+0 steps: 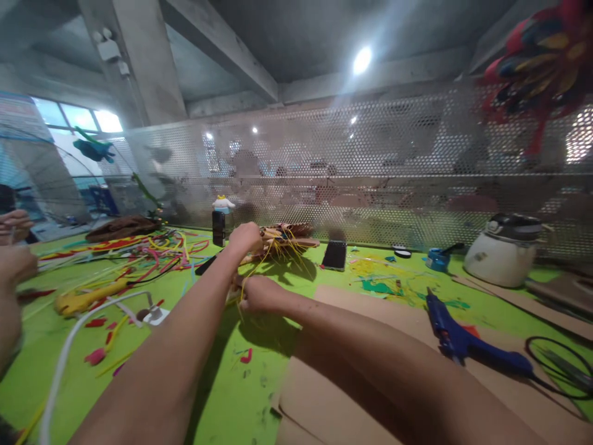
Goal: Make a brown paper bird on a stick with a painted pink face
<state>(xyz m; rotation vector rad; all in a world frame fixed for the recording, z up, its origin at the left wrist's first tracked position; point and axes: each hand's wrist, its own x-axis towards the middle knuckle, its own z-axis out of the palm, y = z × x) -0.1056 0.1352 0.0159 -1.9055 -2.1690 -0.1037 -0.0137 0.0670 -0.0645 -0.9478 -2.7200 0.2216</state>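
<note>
My left hand (246,239) reaches forward over the green table and is closed at the near end of a brown bundle (290,238) of stick-like pieces with thin yellow strands hanging from it. Its fingertips are partly hidden. Lower and closer to me, my right hand (259,293) is closed in a pinch, a thin yellow strand (254,269) running from the bundle down to its fingers. Part of what lies under both hands is hidden by the left forearm.
Right: cardboard (361,327), blue glue gun (477,355), white pot (500,253), blue jar (437,260). A phone (334,255) lies behind; another (218,228) stands upright. Left: yellow glue gun (90,300), white cable (69,346), tangled coloured strips (157,250), another person's hand (18,266).
</note>
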